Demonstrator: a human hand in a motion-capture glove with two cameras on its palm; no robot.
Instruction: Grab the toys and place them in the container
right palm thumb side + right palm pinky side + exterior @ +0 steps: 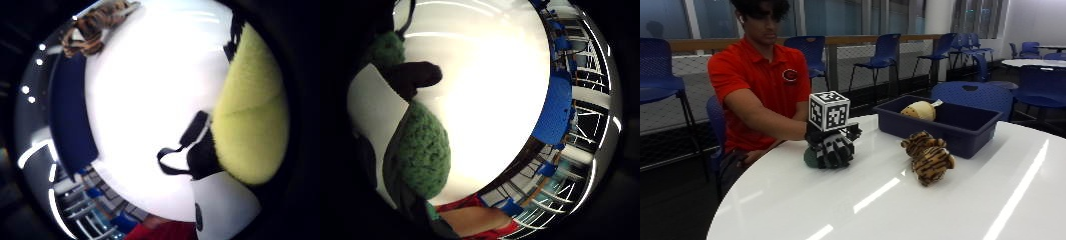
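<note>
Outside view: person in a red shirt seated at a round white bench (859,200); gloved right hand (833,145) is down on the bench top, fingers curled over a dark green soft toy (812,159) that shows only as a small patch beside and under the glove. A striped tiger toy (927,156) lies on the bench just in front of the blue container (959,131), close to its near wall; whether it touches the wall cannot be told. Inside the container, a pale yellow toy (919,110) rests near the far end. Little finger side palm view adds what the outside view hides: the green toy (422,150) is knitted or woolly in texture and lies right against the palm, with a dark gloved finger (417,77) curled across it, the white bench (490,100) beyond and the container (556,107) at the bench's far edge. Thumb side palm view shows a yellow-green fuzzy surface (252,120) filling the side next to the hand, probably another face of the same toy, though that cannot be settled; it also picks up the tiger toy (95,27) and the container (70,115) across the bench (155,90). Bare hand not seen.
</note>
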